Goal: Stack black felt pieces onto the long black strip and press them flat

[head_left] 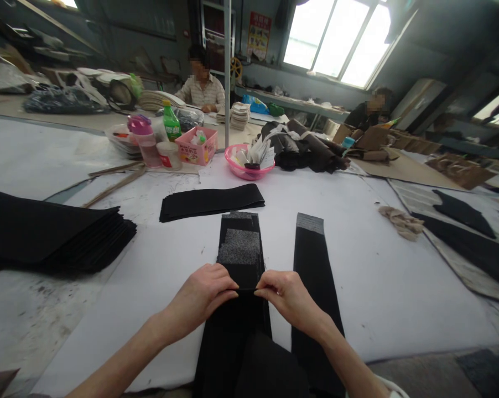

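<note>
Between both hands is a black fabric strip (246, 307), pinched along a crosswise fold or edge. My left hand (210, 290) grips its left side with thumb and forefinger. My right hand (285, 293) pinches the right side the same way. Beneath and beyond lie more black strips with speckled grey end patches (242, 247). To the right, a stack of black strips (313, 265) with grey ends runs toward me, partly hidden by my right forearm. Farther back lies a short pile of black strips (212, 202), set crosswise.
A large stack of black sheets (50, 229) sits at the left. Behind are a pink basin (249, 173), a pink box (197, 146) and a green bottle (171, 122). A crumpled cloth (401, 222) lies right. Two people (203, 91) sit across the room.
</note>
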`<action>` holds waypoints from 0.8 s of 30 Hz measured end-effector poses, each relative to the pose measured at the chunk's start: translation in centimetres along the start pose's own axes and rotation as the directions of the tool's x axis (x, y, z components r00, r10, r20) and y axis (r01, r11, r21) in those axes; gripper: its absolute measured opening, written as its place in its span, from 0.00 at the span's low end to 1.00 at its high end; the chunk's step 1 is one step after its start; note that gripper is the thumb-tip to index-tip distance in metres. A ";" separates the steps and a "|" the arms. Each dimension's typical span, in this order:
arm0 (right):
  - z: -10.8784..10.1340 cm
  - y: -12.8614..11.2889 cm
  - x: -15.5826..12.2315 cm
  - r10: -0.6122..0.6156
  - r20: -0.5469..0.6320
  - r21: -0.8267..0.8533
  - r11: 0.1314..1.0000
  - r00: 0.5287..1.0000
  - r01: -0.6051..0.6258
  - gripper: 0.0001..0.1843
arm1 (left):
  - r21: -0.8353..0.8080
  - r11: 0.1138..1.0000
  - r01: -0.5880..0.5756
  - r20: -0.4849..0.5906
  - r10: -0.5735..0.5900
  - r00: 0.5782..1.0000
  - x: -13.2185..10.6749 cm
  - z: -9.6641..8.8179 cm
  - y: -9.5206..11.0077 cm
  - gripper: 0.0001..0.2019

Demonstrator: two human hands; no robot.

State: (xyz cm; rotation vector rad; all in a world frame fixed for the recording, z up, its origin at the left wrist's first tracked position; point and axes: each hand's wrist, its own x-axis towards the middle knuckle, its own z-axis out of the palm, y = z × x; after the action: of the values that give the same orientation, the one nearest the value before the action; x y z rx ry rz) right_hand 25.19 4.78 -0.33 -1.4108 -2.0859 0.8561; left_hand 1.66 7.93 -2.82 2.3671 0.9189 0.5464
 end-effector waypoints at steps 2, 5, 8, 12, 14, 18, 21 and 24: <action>0.1 -0.7 0.1 -0.037 0.006 -0.041 0.998 0.999 0.037 0.08 | 0.022 1.000 -0.009 -0.011 0.009 1.000 0.5 0.6 0.8 0.09; 0.0 -1.4 -0.1 -0.070 0.015 -0.094 0.993 0.997 0.071 0.08 | -0.041 0.999 0.014 -0.017 -0.014 1.000 0.8 0.9 1.4 0.10; -0.4 -1.5 -0.5 -0.070 0.019 -0.110 0.991 0.997 0.071 0.08 | -0.066 0.998 0.025 -0.021 -0.026 0.999 0.5 0.5 1.3 0.10; -0.7 -1.2 -0.9 -0.034 -0.002 -0.091 0.995 0.999 0.033 0.09 | -0.065 0.996 0.056 -0.020 -0.057 0.998 -0.1 -0.3 0.5 0.10; -0.7 -0.9 -1.0 -0.019 -0.008 -0.072 0.997 1.000 0.018 0.09 | -0.079 0.994 0.082 -0.027 -0.084 0.996 -0.6 -0.5 0.0 0.10; -0.8 -0.4 -1.2 0.021 -0.014 -0.040 0.999 1.000 -0.022 0.09 | -0.114 0.985 0.130 -0.053 -0.136 0.989 -1.6 -0.4 -0.8 0.11; -1.1 -0.3 -1.1 0.041 0.022 -0.048 0.998 0.999 -0.039 0.08 | -0.110 0.985 0.131 -0.074 -0.140 0.987 -1.9 -0.1 -1.0 0.10; -1.2 -0.6 -0.6 0.015 0.085 -0.073 0.997 0.996 -0.008 0.06 | -0.066 0.992 0.107 -0.069 -0.111 0.991 -1.8 0.1 -0.5 0.10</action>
State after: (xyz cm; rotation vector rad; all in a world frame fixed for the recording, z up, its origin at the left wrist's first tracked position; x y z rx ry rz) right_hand 25.86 4.31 0.96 -1.4483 -2.1958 0.8674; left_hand 0.28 6.94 -3.51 2.2394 1.0420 0.6125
